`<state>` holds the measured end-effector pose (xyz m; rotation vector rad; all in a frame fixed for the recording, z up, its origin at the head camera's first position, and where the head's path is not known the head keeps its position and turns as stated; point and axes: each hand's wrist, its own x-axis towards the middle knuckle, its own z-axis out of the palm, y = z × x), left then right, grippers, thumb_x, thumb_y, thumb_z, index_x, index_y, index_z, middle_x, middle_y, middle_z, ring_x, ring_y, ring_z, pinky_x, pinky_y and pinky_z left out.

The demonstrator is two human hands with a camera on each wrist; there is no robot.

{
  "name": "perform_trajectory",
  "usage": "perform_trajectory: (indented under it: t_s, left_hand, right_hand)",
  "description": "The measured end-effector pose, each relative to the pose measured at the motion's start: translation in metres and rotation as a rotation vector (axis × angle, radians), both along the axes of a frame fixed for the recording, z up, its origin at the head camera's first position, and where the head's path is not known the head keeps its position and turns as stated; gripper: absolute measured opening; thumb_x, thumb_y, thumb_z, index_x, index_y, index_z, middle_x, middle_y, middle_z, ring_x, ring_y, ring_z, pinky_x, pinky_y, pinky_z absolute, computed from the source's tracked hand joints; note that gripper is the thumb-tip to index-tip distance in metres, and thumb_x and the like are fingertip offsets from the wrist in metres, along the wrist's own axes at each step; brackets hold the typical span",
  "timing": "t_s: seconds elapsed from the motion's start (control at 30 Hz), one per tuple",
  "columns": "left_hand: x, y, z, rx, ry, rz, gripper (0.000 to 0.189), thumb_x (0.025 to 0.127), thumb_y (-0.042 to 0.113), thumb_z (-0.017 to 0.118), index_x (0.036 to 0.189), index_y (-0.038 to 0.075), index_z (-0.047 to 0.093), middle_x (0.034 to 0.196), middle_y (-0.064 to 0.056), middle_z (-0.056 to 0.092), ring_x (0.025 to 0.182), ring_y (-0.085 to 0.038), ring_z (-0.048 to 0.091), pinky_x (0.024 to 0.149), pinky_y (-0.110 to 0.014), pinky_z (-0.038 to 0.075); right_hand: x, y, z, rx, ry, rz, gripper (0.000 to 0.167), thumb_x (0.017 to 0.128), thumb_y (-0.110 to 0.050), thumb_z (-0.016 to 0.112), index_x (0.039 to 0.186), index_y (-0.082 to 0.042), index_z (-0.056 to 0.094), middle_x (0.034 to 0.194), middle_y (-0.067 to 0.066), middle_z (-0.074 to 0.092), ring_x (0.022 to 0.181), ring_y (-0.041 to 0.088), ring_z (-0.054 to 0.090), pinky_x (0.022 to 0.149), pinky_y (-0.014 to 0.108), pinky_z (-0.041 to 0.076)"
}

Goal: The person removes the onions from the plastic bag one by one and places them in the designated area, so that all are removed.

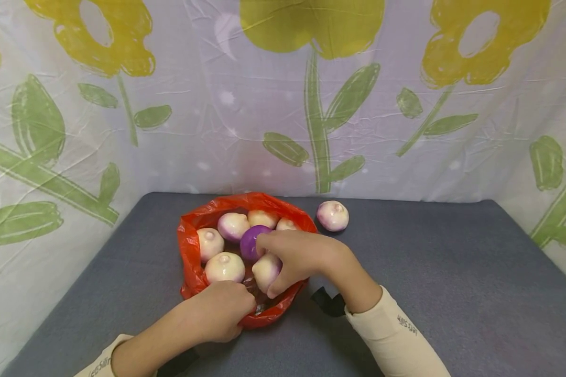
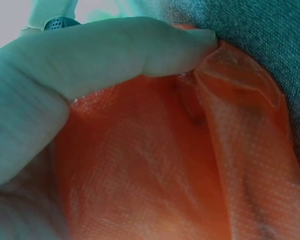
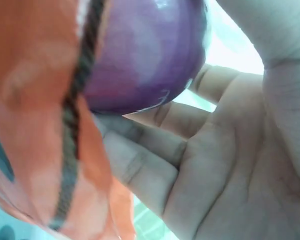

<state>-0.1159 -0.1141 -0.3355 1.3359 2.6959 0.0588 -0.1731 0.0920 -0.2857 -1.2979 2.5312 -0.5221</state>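
Note:
A red plastic bag (image 1: pixel 186 248) lies open-mouthed on the table, holding several pale onions with purple bases, such as a front one (image 1: pixel 225 267), and a deep purple one (image 1: pixel 250 243). My left hand (image 1: pixel 217 312) pinches the bag's near rim; in the left wrist view the thumb presses on the thin film (image 2: pixel 255 130). Over the bag's right side, my right hand (image 1: pixel 298 255) grips a pale onion (image 1: pixel 265 272) between thumb and fingers. Its purple side (image 3: pixel 145 60) shows in the right wrist view, fingers behind it. Further right, one onion (image 1: pixel 332 215) sits outside the bag.
The grey table (image 1: pixel 429 272) extends to both sides of the bag. A white curtain (image 1: pixel 207 131) with yellow flowers and green leaves hangs along the back and sides. Dark wrist straps (image 1: pixel 328 302) show beneath the forearms.

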Motion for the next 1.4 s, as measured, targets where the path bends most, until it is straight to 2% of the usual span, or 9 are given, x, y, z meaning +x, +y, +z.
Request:
perform_trajectory:
  t_s: [0.23,0.5,0.63,0.77,1.0,1.1,1.27,1.4]
  left_hand:
    - [0.000,0.000,-0.001,0.000,0.014,-0.004,0.025,0.066,0.009,0.084,0.067,0.017,0.060,0.055,0.010,0.041,0.050,-0.010,0.036,0.051,-0.025,0.037]
    - [0.000,0.000,-0.001,-0.001,0.028,-0.008,0.027,0.065,0.009,0.083,0.067,0.018,0.058,0.056,0.010,0.041,0.051,-0.009,0.036,0.052,-0.025,0.037]
    - [0.000,0.000,-0.001,-0.001,0.024,-0.003,0.026,0.065,0.010,0.084,0.068,0.017,0.059,0.056,0.010,0.043,0.051,-0.009,0.037,0.052,-0.025,0.038]
    - [0.000,0.000,-0.002,0.002,0.029,-0.006,0.025,0.065,0.010,0.084,0.068,0.017,0.060,0.056,0.009,0.044,0.052,-0.009,0.037,0.052,-0.026,0.038]
    - [0.000,0.000,-0.002,-0.006,0.024,0.004,0.024,0.065,0.010,0.084,0.069,0.017,0.061,0.058,0.009,0.046,0.053,-0.010,0.038,0.052,-0.027,0.039]
    - [0.000,0.000,-0.002,-0.004,0.017,0.011,0.024,0.064,0.009,0.084,0.070,0.017,0.062,0.058,0.009,0.046,0.053,-0.010,0.038,0.052,-0.027,0.038]
    - [0.001,0.000,-0.001,-0.006,0.009,0.017,0.022,0.065,0.010,0.084,0.071,0.016,0.064,0.058,0.008,0.047,0.053,-0.010,0.039,0.053,-0.027,0.039]
    - [0.001,0.001,-0.001,-0.009,0.008,0.018,0.022,0.065,0.010,0.084,0.072,0.016,0.064,0.059,0.008,0.048,0.053,-0.010,0.039,0.053,-0.027,0.039]
  right_hand:
    - [-0.001,0.008,0.006,-0.036,0.012,-0.032,0.044,0.074,-0.028,0.084,0.105,-0.019,0.055,0.087,-0.011,0.058,0.086,0.011,0.053,0.080,0.028,0.045]
    - [-0.003,0.017,0.011,-0.101,0.059,-0.007,0.038,0.071,-0.023,0.080,0.099,-0.016,0.055,0.085,-0.008,0.057,0.080,0.010,0.053,0.076,0.027,0.045]
    - [-0.004,0.020,0.012,-0.123,0.087,-0.004,0.040,0.072,-0.021,0.077,0.106,-0.017,0.056,0.091,-0.010,0.058,0.086,0.011,0.053,0.079,0.027,0.046]
    - [-0.005,0.024,0.015,-0.138,0.077,-0.023,0.041,0.073,-0.021,0.073,0.112,-0.019,0.058,0.097,-0.012,0.058,0.092,0.010,0.052,0.081,0.028,0.045]
    - [-0.009,0.034,0.018,-0.180,0.105,-0.006,0.044,0.077,-0.023,0.070,0.121,-0.023,0.067,0.100,-0.010,0.060,0.092,0.009,0.054,0.078,0.029,0.047]
    - [-0.010,0.038,0.020,-0.184,0.122,-0.038,0.040,0.077,-0.025,0.070,0.117,-0.025,0.068,0.101,-0.010,0.059,0.092,0.008,0.053,0.077,0.029,0.047]
    - [-0.009,0.043,0.025,-0.177,0.154,-0.146,0.037,0.078,-0.029,0.072,0.115,-0.024,0.066,0.102,-0.011,0.059,0.092,0.006,0.054,0.076,0.030,0.048]
    - [-0.009,0.047,0.027,-0.189,0.128,-0.189,0.037,0.080,-0.030,0.074,0.114,-0.023,0.061,0.101,-0.010,0.060,0.090,0.008,0.055,0.076,0.033,0.048]
